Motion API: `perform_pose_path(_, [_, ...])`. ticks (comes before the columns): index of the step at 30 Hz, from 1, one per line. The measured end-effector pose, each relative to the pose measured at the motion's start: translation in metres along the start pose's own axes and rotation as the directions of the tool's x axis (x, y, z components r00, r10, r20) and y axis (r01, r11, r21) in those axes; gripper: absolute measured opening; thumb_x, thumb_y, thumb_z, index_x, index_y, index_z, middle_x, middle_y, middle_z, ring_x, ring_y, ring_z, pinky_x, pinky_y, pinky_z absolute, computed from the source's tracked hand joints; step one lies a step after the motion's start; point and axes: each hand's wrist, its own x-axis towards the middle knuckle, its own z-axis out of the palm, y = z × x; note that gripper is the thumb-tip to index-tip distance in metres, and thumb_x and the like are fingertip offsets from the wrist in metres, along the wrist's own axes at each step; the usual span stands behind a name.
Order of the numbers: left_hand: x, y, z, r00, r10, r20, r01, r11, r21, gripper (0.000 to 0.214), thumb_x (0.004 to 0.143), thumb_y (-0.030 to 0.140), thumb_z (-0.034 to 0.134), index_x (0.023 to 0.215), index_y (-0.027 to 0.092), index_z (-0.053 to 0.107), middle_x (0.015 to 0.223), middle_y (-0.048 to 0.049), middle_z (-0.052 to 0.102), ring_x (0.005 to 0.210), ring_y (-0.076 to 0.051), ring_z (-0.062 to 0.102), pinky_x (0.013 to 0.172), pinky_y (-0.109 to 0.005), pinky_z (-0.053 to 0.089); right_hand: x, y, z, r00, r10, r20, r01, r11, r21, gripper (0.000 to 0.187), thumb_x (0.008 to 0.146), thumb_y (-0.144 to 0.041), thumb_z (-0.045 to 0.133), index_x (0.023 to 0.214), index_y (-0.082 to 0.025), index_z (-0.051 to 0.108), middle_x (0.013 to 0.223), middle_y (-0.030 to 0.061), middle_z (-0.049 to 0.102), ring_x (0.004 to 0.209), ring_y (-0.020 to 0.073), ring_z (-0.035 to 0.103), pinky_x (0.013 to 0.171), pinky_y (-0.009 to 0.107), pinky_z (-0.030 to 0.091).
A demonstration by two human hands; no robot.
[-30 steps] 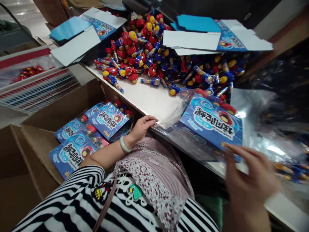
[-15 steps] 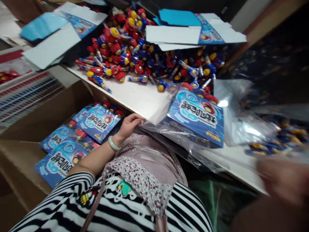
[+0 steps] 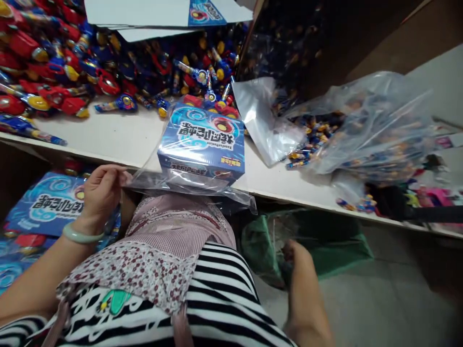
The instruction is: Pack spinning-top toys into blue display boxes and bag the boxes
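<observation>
My left hand, with a pale bangle at the wrist, pinches the edge of a clear plastic bag at the front of the white tabletop. Inside that bag lies a blue printed box, with red toy parts showing at its far end. My right hand hangs low beside a green-lined bin; its fingers are mostly hidden and blurred, so what it holds, if anything, cannot be made out.
Red and blue toys are heaped at the back left under flattened white cartons. Small toys fill a clear bag on the right. Several blue boxes lie below the table edge at left.
My view has swung to the right. My right hand has moved from beside the table down to the bin. My left hand still pinches the plastic bag's edge.
</observation>
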Motion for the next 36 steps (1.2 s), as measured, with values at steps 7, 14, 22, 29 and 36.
perform_pose_path(7, [0.013, 0.005, -0.011, 0.993, 0.008, 0.117, -0.019, 0.995, 0.094, 0.032, 0.076, 0.044, 0.083, 0.095, 0.019, 0.078, 0.055, 0.0, 0.062, 0.056, -0.015, 0.058, 0.061, -0.027, 0.05, 0.003, -0.074, 0.008, 0.738, -0.59, -0.327, 0.674, 0.634, 0.38, 0.066, 0.079, -0.051, 0.075, 0.137, -0.026, 0.056, 0.13, 0.0094, 0.068, 0.122, 0.0268, 0.063, 0.103, 0.042, 0.052])
perform_pose_path(14, [-0.02, 0.036, -0.088, 0.933, -0.272, 0.237, 0.182, 0.922, 0.341, 0.02, 0.069, 0.046, 0.085, 0.07, 0.028, 0.077, 0.122, -0.0031, 0.073, 0.12, -0.03, 0.062, 0.099, -0.044, 0.051, -0.048, -0.06, 0.04, 0.257, -0.875, -0.411, 0.95, 0.307, -0.059, 0.013, 0.082, -0.023, 0.076, 0.076, -0.027, 0.065, 0.072, 0.001, 0.066, 0.067, 0.0167, 0.062, 0.062, 0.03, 0.052])
perform_pose_path(22, [-0.009, -0.006, -0.034, 0.524, -0.75, 0.404, 0.819, 0.574, 0.005, 0.086, 0.062, 0.087, 0.068, 0.098, 0.01, 0.077, 0.092, -0.0208, 0.073, 0.09, -0.03, 0.071, 0.079, -0.041, 0.059, -0.013, -0.097, 0.057, 0.827, -0.531, 0.188, 0.099, 0.466, 0.879, 0.093, 0.072, -0.097, 0.03, 0.1, -0.02, 0.073, 0.077, 0.0097, 0.065, 0.071, 0.0215, 0.064, 0.063, 0.037, 0.055])
perform_pose_path(29, [0.006, -0.017, -0.004, 0.764, -0.512, 0.392, 0.619, 0.754, -0.22, 0.075, 0.061, 0.013, 0.087, 0.129, 0.029, 0.062, 0.061, 0.0081, 0.046, 0.055, -0.007, 0.049, 0.057, -0.018, 0.044, 0.012, -0.116, 0.067, 0.799, -0.596, -0.08, 0.239, 0.194, 0.951, 0.073, 0.067, -0.065, 0.078, 0.129, -0.034, 0.057, 0.052, -0.0132, 0.021, 0.046, 0.0087, 0.02, 0.049, 0.025, 0.031])
perform_pose_path(36, [0.039, -0.049, -0.024, 0.825, -0.463, 0.324, 0.497, 0.867, -0.027, 0.068, 0.058, 0.008, 0.085, 0.12, 0.029, 0.064, 0.063, 0.0082, 0.053, 0.057, -0.009, 0.055, 0.057, -0.021, 0.048, 0.06, -0.108, 0.085, 0.802, -0.566, -0.191, 0.438, 0.34, 0.832, 0.077, 0.06, -0.037, 0.08, 0.132, -0.029, 0.055, 0.06, -0.0118, 0.046, 0.056, 0.01, 0.042, 0.061, 0.027, 0.041])
